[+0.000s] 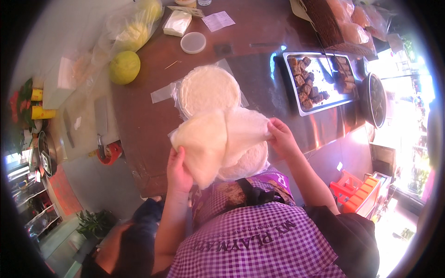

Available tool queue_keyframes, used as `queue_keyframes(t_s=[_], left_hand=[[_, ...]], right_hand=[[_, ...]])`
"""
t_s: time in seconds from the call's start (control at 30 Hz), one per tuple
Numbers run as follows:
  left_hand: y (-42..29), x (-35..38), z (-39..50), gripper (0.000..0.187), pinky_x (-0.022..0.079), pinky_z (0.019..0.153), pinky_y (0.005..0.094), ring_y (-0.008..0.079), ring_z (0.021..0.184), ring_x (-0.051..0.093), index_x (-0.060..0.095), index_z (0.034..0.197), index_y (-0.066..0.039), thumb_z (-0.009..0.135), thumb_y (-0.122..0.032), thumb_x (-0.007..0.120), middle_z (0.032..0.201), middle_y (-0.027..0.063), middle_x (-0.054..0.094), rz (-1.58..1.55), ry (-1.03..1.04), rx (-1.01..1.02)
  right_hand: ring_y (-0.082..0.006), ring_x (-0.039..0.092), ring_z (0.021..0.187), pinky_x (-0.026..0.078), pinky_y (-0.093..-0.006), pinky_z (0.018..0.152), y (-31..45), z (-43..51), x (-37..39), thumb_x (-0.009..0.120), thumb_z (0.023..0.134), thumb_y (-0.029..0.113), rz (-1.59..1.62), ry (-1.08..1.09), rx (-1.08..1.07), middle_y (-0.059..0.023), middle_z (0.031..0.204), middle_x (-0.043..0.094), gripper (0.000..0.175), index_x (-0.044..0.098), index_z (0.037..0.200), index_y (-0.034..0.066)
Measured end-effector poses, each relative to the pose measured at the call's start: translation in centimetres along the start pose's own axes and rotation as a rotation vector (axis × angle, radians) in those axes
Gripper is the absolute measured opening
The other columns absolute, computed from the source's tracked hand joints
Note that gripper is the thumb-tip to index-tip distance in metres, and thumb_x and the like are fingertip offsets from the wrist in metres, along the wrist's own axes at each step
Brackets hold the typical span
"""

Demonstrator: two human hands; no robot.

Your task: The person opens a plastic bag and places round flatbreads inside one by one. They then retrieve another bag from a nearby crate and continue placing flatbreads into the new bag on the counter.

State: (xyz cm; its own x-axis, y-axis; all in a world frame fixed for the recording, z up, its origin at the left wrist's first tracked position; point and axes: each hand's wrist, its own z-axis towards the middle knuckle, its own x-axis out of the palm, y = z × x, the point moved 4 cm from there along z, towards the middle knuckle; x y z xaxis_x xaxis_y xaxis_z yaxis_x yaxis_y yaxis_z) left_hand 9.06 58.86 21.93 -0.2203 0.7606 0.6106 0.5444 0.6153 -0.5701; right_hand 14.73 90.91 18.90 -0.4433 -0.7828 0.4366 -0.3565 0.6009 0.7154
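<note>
My left hand (179,169) pinches the left edge of a stack of thin, pale round wrappers (205,142). Between my right thumb and fingers is the edge of a thin wrapper sheet (247,127); my right hand (282,136) holds it out to the right, and the sheet meets the left-hand stack along a crease. Beyond them a round stack of wrappers (209,88) lies on clear plastic on the brown table. Another round stack (248,161) is partly hidden under the held sheets, close to my checked apron.
At the right are a metal tray (302,113) of browned food pieces and a round pan (377,100). A green pomelo-like fruit (124,67), a plastic lid (193,43) and a tissue pack (177,23) lie farther back. At left a cleaver (101,114) rests on a board; a person (118,243) is at lower left.
</note>
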Motion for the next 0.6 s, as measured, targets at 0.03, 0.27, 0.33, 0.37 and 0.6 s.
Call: queue_keyframes(t_s=[0.03, 0.27, 0.33, 0.37, 0.6], left_hand=[[-0.4, -0.3, 0.2, 0.034, 0.046, 0.105, 0.0428, 0.0249, 0.122, 0.056, 0.05, 0.131, -0.004, 0.102, -0.021, 0.055, 0.132, 0.0117, 0.058, -0.054, 0.009, 0.015], [-1.7, -2.5, 0.8, 0.044, 0.037, 0.114, 0.046, 0.0279, 0.134, 0.045, 0.043, 0.143, -0.006, 0.104, -0.026, 0.049, 0.144, 0.0115, 0.049, -0.235, -0.016, 0.095], [-1.7, -2.8, 1.0, 0.045, 0.036, 0.115, 0.0468, 0.0285, 0.136, 0.044, 0.042, 0.144, -0.005, 0.105, -0.027, 0.048, 0.146, 0.0115, 0.048, -0.302, -0.051, 0.119], [-1.7, -2.7, 1.1, 0.046, 0.036, 0.115, 0.0473, 0.0288, 0.135, 0.045, 0.042, 0.144, -0.005, 0.104, -0.027, 0.05, 0.145, 0.0117, 0.048, -0.362, -0.017, 0.115], [-3.2, -2.3, 1.4, 0.048, 0.036, 0.115, 0.049, 0.0301, 0.134, 0.046, 0.041, 0.144, -0.005, 0.103, -0.029, 0.052, 0.145, 0.0127, 0.048, -0.493, 0.022, 0.157]], right_hand=[[-0.0111, 0.063, 0.088, 0.053, -0.0276, 0.079, 0.1, 0.1, -0.7, 0.053, 0.104, 0.019, 0.032, 0.011, -0.026, 0.0004, 0.097, 0.064, 0.013, 0.06, 0.107, 0.0083], [-0.016, 0.064, 0.103, 0.054, -0.032, 0.088, 1.1, -0.2, -4.9, 0.049, 0.105, 0.022, 0.142, -0.013, -0.16, -0.0056, 0.111, 0.065, 0.017, 0.056, 0.11, 0.0082], [-0.0158, 0.064, 0.102, 0.054, -0.0318, 0.088, 1.5, -0.7, -5.6, 0.049, 0.105, 0.022, 0.127, -0.069, -0.223, -0.0056, 0.113, 0.065, 0.017, 0.056, 0.112, 0.0083], [-0.0157, 0.064, 0.102, 0.054, -0.0317, 0.088, 1.7, -0.9, -5.7, 0.049, 0.105, 0.022, 0.151, -0.068, -0.25, -0.0056, 0.113, 0.065, 0.017, 0.056, 0.112, 0.0083], [-0.0163, 0.066, 0.097, 0.056, -0.0329, 0.083, 4.0, -2.8, -6.0, 0.052, 0.104, 0.022, 0.247, -0.219, -0.356, -0.0049, 0.107, 0.065, 0.021, 0.056, 0.118, 0.0075]])
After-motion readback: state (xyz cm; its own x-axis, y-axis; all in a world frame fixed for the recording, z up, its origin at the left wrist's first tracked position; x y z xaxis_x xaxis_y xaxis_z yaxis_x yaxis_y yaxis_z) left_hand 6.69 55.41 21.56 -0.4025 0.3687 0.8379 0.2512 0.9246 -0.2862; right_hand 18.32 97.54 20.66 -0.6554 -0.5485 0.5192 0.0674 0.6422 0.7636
